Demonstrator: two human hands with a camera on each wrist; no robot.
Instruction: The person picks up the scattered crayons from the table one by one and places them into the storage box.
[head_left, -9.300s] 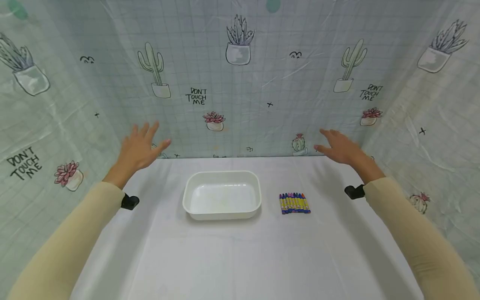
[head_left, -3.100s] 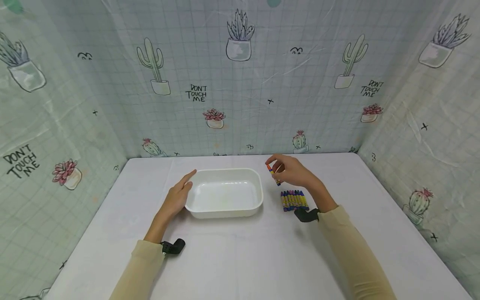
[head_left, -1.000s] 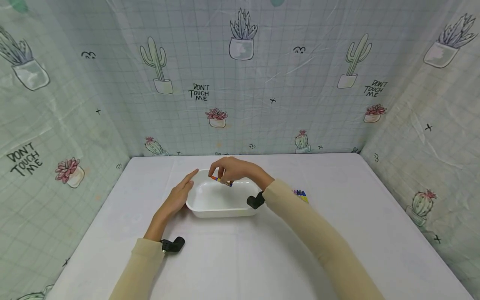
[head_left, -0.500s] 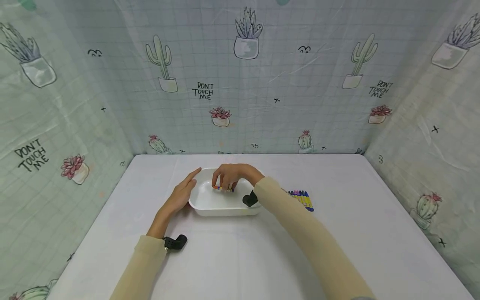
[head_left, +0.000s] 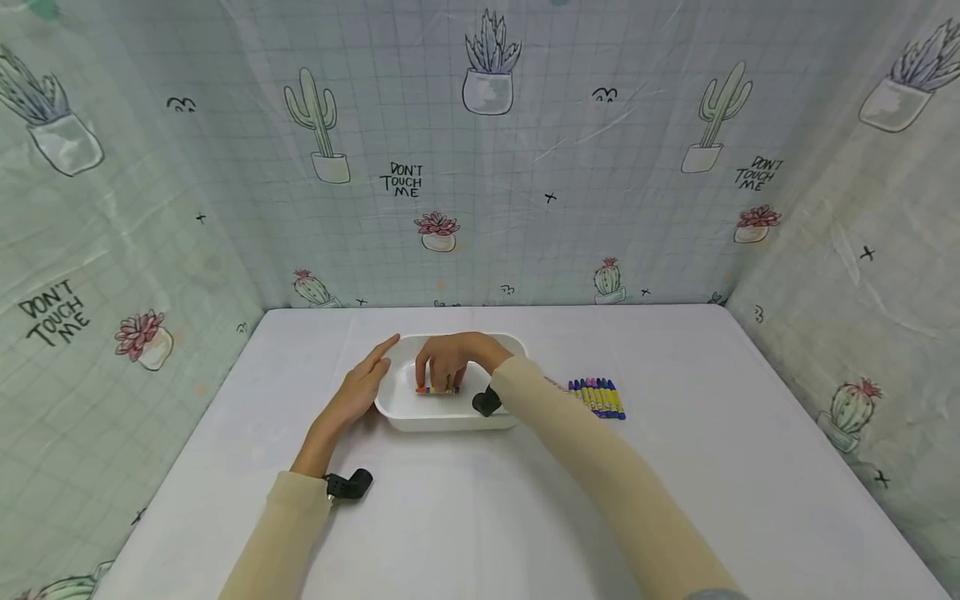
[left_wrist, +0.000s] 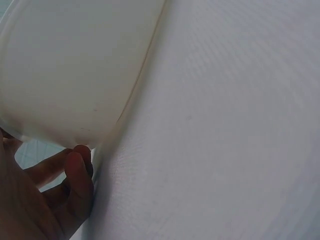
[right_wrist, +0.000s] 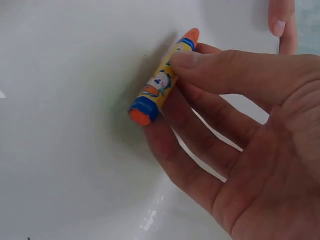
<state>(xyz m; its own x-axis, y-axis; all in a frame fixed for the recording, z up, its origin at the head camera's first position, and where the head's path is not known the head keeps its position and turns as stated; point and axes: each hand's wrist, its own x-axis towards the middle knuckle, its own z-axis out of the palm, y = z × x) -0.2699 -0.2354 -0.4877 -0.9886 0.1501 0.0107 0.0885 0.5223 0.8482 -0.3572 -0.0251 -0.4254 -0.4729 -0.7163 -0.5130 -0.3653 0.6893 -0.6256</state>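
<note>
My right hand (head_left: pixel 444 358) reaches into a white rectangular dish (head_left: pixel 450 423) and pinches an orange crayon (right_wrist: pixel 162 79) between thumb and fingers. The crayon, with its yellow and blue wrapper, lies crosswise close over the dish's floor; its orange tip (head_left: pixel 421 390) points left in the head view. My left hand (head_left: pixel 358 390) rests along the dish's left end, fingers extended beside the rim. The left wrist view has its fingertips (left_wrist: pixel 80 162) right at the dish's outer wall (left_wrist: pixel 75 75). To the right of the dish, a row of crayons (head_left: pixel 600 398) lies side by side, partly covered by my right sleeve.
Everything stands on a white-covered table (head_left: pixel 465 517). A patterned curtain (head_left: pixel 480 183) rises behind the table and along both sides. My right forearm (head_left: pixel 600 467) crosses the table's right half.
My right hand has picked the orange crayon from the row, carried it left over the dish and lowered it inside. My left hand has come to the dish's left end and stayed there.
</note>
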